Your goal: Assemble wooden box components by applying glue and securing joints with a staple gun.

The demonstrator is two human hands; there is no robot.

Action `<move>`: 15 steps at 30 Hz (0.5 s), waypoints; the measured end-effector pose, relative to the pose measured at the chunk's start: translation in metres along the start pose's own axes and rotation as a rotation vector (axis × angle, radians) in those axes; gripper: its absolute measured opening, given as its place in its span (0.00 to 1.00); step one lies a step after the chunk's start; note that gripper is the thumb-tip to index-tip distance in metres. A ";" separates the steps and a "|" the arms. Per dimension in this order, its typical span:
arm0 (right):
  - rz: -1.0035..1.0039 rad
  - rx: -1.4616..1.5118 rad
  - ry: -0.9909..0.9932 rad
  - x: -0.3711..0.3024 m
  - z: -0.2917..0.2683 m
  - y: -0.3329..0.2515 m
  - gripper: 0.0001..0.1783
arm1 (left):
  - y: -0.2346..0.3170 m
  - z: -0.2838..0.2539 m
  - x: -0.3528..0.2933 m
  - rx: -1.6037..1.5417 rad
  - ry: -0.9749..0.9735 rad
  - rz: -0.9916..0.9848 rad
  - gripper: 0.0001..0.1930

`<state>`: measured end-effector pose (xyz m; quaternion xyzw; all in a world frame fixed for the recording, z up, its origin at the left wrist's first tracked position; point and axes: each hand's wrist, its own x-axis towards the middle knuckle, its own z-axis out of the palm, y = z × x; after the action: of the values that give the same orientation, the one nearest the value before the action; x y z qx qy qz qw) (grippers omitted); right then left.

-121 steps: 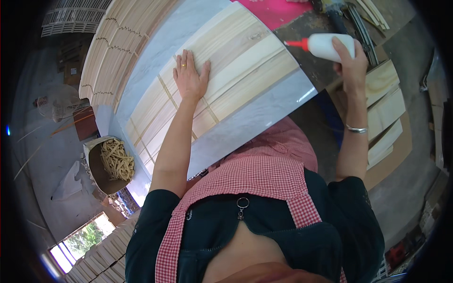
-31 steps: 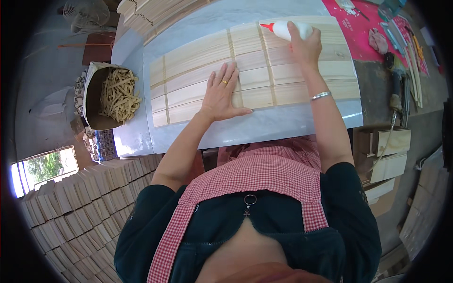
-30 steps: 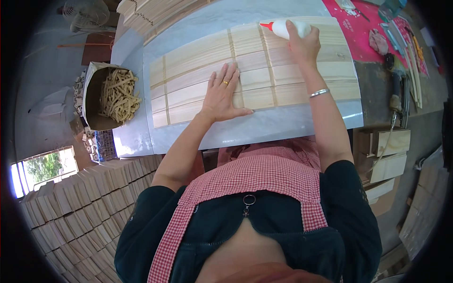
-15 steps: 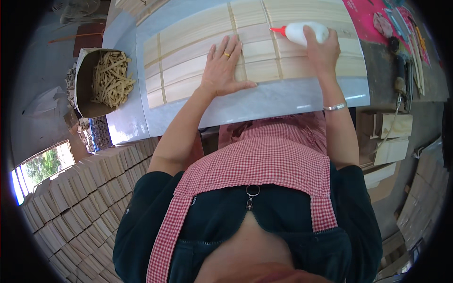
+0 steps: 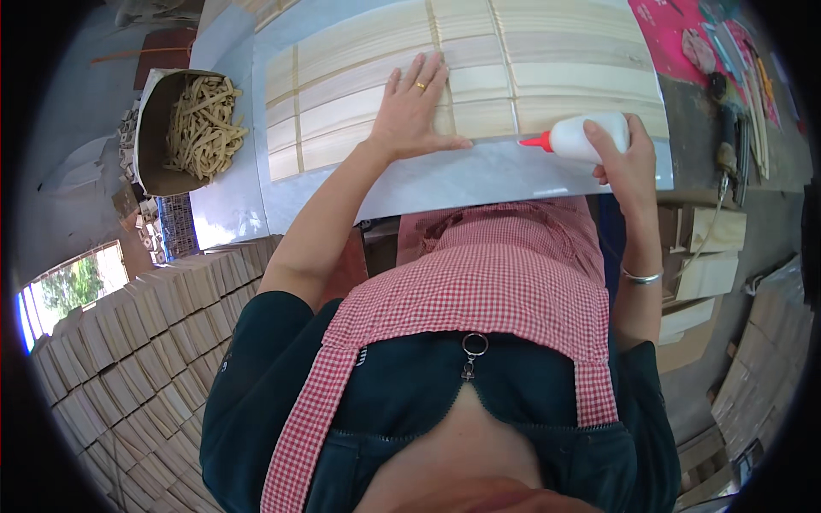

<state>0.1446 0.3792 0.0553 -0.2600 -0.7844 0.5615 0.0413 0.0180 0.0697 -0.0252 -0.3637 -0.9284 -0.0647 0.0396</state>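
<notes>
Pale grooved wooden boards lie side by side on the grey tabletop, with several grooves running across them. My left hand rests flat on the boards, fingers spread, its thumb along their near edge. In my right hand is a white glue bottle with a red nozzle, tipped on its side. The nozzle points left, at the near end of a groove that holds a whitish line of glue. Whether the tip touches the wood I cannot tell.
A box of small wooden strips stands at the table's left. On the right lie a pink sheet, thin sticks and a tool with a hose. Stacked wooden pieces fill the lower left; wooden boxes stand lower right.
My right hand has brought the glue bottle toward me, along the groove to the boards' near edge. White glue now shows along that groove. My left hand stays flat on the boards.
</notes>
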 end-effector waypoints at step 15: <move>-0.148 0.212 0.089 0.147 0.178 -0.064 0.39 | -0.094 -0.006 0.016 0.076 0.038 -0.369 0.38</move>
<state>-0.0686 0.2776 0.0148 -0.2204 -0.7350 0.6247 0.1445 -0.0576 0.0108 -0.0262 -0.1843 -0.9802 -0.0428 0.0581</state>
